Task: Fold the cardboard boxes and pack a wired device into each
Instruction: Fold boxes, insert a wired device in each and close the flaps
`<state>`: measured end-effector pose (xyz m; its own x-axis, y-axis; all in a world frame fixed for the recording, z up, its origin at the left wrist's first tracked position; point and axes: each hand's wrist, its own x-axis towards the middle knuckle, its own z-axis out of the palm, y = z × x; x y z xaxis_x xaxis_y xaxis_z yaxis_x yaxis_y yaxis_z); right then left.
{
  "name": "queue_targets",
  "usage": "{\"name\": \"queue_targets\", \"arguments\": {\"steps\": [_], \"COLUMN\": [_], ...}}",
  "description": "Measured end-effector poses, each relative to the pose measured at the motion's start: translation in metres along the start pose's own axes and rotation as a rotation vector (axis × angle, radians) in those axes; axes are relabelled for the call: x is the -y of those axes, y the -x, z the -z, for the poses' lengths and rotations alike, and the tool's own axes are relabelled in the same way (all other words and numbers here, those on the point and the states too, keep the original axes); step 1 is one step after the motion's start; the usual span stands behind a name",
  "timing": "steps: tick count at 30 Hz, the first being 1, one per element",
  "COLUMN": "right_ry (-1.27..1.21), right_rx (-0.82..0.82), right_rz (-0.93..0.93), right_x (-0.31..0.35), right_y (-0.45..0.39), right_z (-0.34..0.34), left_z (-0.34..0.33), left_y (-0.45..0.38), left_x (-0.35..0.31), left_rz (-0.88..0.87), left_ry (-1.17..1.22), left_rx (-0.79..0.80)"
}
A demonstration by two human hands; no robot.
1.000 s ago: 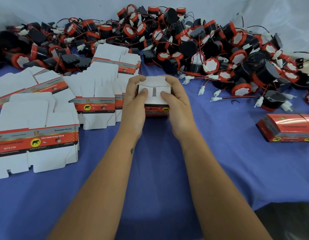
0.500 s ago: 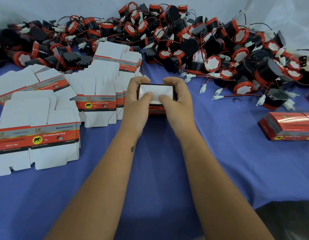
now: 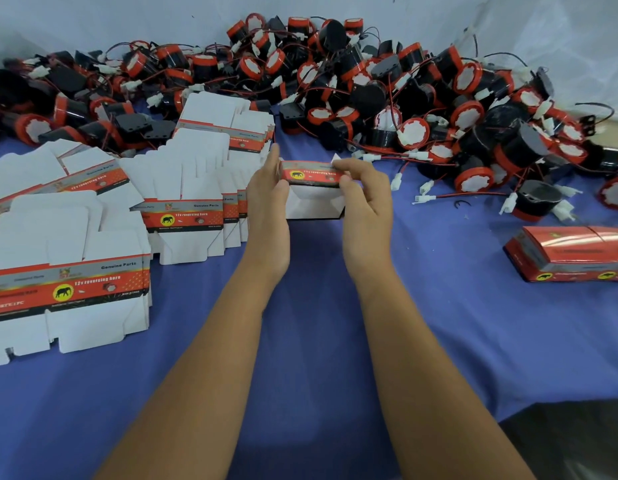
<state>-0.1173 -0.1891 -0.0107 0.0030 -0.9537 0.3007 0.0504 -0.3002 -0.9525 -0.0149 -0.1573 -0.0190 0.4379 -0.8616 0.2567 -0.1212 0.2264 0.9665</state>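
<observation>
Both hands clamp 1 small box [image 3: 312, 188] mid-tabletop, left hand [image 3: 268, 199] and right hand [image 3: 364, 192] gripping its ends, wired devices [image 3: 387, 98] heaped along the far edge.

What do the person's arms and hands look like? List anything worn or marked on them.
Both forearms are bare, with no sleeves in view. The left hand and right hand wear no gloves, and no rings, watch or bracelet show. No marking is clear on either arm in this view.

head cam | worn, looks forward and down | close over blue table [image 3: 439, 306] | single view
</observation>
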Motion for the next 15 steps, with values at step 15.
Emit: {"name": "queue_targets", "arguments": {"steps": [15], "right_ry": [0.778], "right_rx": [-0.034], "right_rz": [-0.349], "right_x": [-0.016], "right_y": [-0.046], "right_z": [0.012], "left_z": [0.01], "left_y": [0.0], "left_x": [0.019], "left_rz": [0.03], "left_ry": [-0.145], "left_rx": [-0.088]}}
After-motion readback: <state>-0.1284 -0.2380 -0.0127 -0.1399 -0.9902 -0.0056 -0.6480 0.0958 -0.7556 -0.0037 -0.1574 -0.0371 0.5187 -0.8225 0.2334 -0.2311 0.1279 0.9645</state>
